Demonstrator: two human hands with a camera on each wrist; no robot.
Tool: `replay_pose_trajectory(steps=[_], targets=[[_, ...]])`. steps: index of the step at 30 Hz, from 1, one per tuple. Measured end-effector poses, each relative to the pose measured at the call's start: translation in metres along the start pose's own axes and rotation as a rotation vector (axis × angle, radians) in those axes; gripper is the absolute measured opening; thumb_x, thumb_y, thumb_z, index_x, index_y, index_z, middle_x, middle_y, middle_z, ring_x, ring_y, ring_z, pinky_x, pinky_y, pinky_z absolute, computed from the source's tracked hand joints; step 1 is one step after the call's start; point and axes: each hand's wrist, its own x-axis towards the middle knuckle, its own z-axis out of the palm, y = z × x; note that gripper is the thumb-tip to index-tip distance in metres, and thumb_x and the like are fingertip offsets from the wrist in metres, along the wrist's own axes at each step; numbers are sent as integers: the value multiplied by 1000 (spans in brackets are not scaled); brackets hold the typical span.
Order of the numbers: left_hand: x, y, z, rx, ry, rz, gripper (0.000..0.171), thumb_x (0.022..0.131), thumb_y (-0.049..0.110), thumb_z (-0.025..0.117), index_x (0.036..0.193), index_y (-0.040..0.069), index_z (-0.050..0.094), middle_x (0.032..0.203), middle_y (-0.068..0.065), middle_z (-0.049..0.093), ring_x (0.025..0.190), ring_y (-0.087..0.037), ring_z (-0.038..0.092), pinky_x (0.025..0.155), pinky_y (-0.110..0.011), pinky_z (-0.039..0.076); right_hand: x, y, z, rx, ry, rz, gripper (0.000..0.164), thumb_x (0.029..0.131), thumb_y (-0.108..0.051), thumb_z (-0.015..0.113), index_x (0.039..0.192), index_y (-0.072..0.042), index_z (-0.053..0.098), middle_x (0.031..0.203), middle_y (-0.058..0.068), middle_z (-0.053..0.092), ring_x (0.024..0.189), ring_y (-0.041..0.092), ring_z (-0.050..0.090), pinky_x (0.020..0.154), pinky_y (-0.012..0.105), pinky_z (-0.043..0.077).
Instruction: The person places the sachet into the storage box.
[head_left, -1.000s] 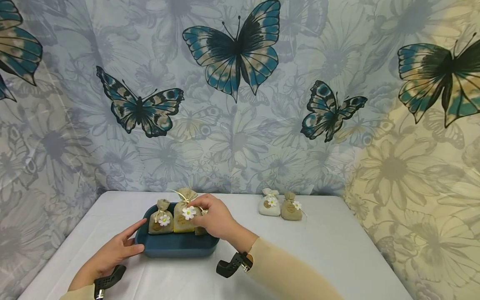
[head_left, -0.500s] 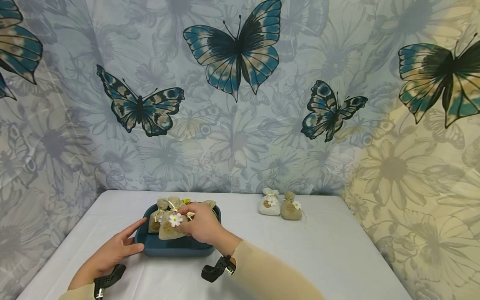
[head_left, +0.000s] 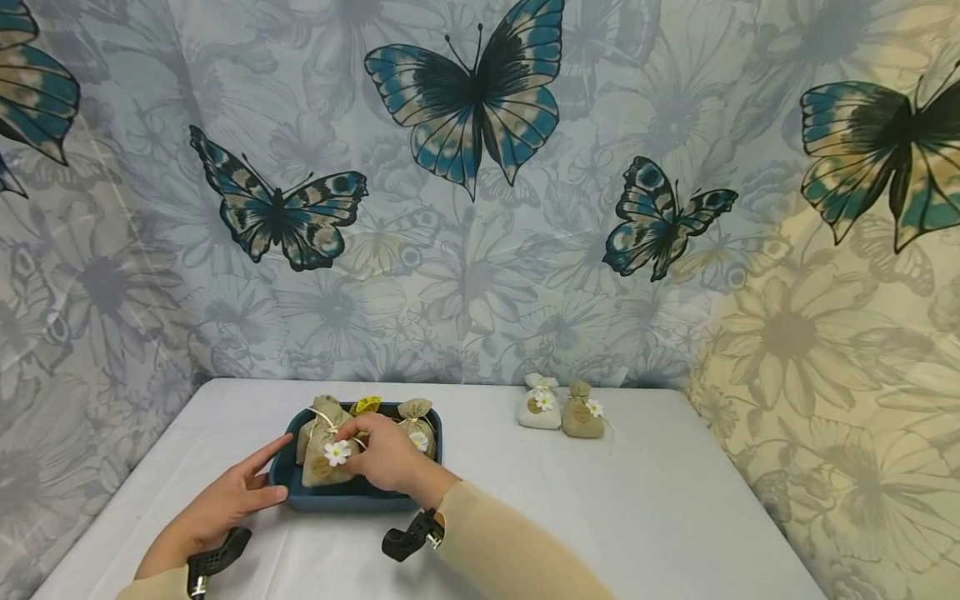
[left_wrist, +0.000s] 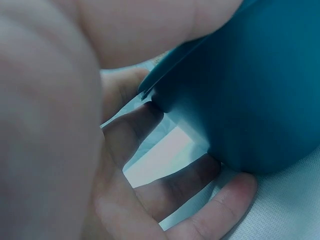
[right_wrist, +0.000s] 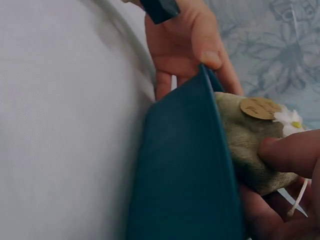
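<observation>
My right hand (head_left: 393,454) pinches a beige drawstring sachet (head_left: 317,472) low over the left part of a dark blue tray (head_left: 356,503). In the right wrist view the sachet (right_wrist: 240,130) shows a round brown tag and a white flower, with the thumb on its cloth. My left hand (head_left: 228,504) rests at the tray's left end, its fingers extended. In the left wrist view several fingertips touch the outer wall of the tray (left_wrist: 240,100). Another sachet (head_left: 302,446) is mostly hidden behind the held one. A third sachet (head_left: 415,411) stands at the tray's right, partly covered by my right hand.
A yellow item (head_left: 366,405) shows at the tray's back. A white sachet (head_left: 540,419) and a tan sachet (head_left: 582,423) stand side by side at the back right of the white-covered table (head_left: 600,517). Butterfly-printed cloth (head_left: 480,317) hangs behind the table.
My right hand has carried the sachet from the tray's middle leftward and toward the front, uncovering the yellow item and the right-hand sachet. The left hand has stayed in place.
</observation>
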Motion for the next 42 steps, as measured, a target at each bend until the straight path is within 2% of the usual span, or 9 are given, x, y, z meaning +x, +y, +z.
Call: replay_pose_trajectory(steps=[3, 9, 18, 22, 29, 34, 37, 42], targets=[[0, 0, 1, -3, 3, -1, 80, 102, 14, 60, 161, 9, 7, 161, -23, -15, 136, -64, -2, 102, -69, 28, 3, 3, 6, -57, -8, -4, 28, 80, -7, 84, 97, -28, 74, 105, -17, 58, 98, 2, 54, 85, 23, 46], [0, 0, 0, -7, 3, 12, 80, 101, 13, 60, 161, 9, 7, 162, -22, -14, 135, -65, -4, 102, -70, 26, 9, 7, 16, -139, 7, 10, 29, 79, -9, 85, 97, -29, 75, 96, -17, 57, 83, 3, 52, 74, 22, 44], [1, -1, 0, 5, 0, 15, 79, 101, 13, 60, 162, 10, 8, 162, -22, -12, 137, -62, 1, 102, -68, 30, 16, 11, 24, -124, 20, 56, 29, 77, -9, 86, 96, -27, 74, 95, -18, 61, 79, 2, 53, 71, 23, 45], [0, -1, 0, 8, 8, 22, 79, 101, 13, 61, 162, 10, 10, 162, -23, -11, 137, -61, 4, 101, -68, 32, 19, 12, 27, -114, 2, 54, 29, 77, -7, 86, 95, -27, 74, 94, -19, 61, 80, 1, 54, 71, 22, 45], [0, -2, 0, 15, 14, 37, 79, 101, 14, 61, 161, 8, 10, 162, -24, -9, 137, -62, 6, 101, -67, 32, 22, 13, 32, -147, -41, 41, 28, 78, -4, 83, 91, -27, 73, 93, -21, 61, 87, -1, 55, 78, 20, 44], [0, -2, 1, 14, 22, 25, 81, 101, 15, 62, 161, 5, 9, 162, -26, -7, 138, -59, 12, 101, -60, 37, 20, 13, 33, -140, -76, 62, 31, 79, 3, 76, 90, -25, 75, 92, -18, 61, 86, 1, 54, 76, 21, 44], [0, -3, 2, 11, 22, 23, 81, 100, 15, 62, 160, 4, 8, 162, -26, -5, 139, -57, 17, 100, -55, 40, 20, 14, 33, -149, -89, 63, 29, 80, 1, 77, 94, -24, 77, 93, -18, 63, 88, -1, 55, 78, 21, 44], [0, -1, 1, 9, 20, 19, 82, 100, 15, 62, 161, 4, 8, 162, -26, -8, 138, -59, 11, 102, -60, 37, 22, 14, 33, -184, -116, 60, 30, 81, -4, 78, 103, -24, 78, 94, -19, 64, 91, -2, 56, 80, 20, 45]])
